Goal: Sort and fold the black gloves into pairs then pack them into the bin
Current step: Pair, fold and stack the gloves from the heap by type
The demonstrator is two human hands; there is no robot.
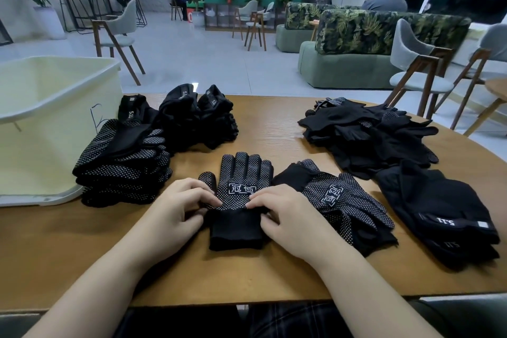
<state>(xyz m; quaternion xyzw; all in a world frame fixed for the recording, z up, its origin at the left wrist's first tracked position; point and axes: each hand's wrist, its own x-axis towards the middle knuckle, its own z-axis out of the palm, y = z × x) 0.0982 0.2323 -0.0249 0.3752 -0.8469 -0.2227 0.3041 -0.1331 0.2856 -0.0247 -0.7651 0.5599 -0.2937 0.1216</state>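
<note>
Both hands pinch the dotted glove at its wrist line — left hand one side, right hand the other; its long axis runs straight ahead, fingers pointing away; bin lies far left.

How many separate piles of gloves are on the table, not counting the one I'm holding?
5, though gloves inside each pile are hidden: dotted stack by the bin, folded pile behind it, loose pile far right, dotted pile beside my right hand, strapped pile near right.
</note>
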